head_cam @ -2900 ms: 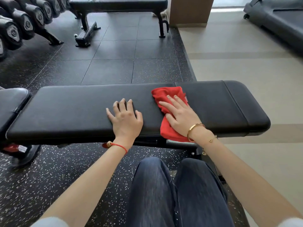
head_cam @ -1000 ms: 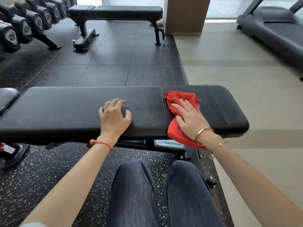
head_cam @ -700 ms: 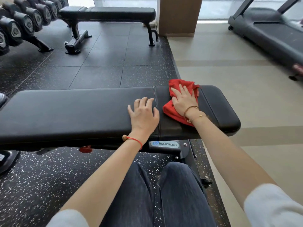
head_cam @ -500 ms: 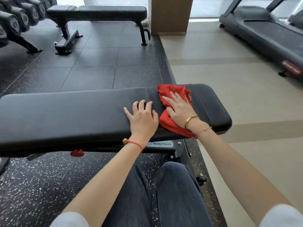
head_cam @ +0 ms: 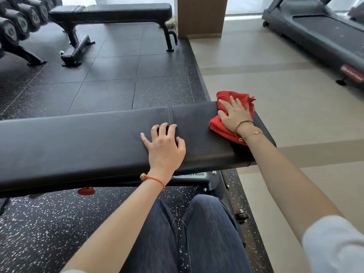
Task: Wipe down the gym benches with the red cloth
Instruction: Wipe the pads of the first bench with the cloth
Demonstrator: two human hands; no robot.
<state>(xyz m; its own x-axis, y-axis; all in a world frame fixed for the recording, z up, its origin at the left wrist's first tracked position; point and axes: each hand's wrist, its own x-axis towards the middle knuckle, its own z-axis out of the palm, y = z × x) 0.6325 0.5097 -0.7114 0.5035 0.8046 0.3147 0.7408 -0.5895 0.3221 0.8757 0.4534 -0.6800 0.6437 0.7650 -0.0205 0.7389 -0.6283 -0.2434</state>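
Observation:
A long black padded gym bench runs across the view in front of my knees. The red cloth lies bunched at the bench's far right end, partly hanging over its back edge. My right hand presses flat on the cloth, fingers spread. My left hand rests palm down on the pad near the seam, fingers slightly curled, holding nothing. A second black bench stands farther back on the rubber floor.
A dumbbell rack fills the upper left. A treadmill stands at the upper right on beige floor. A brown pillar rises behind the far bench. The near bench's frame and wheel sit by my right knee.
My right hand has slid the red cloth rightward from the seam area to the bench's right end. My left hand has followed to the right along the pad.

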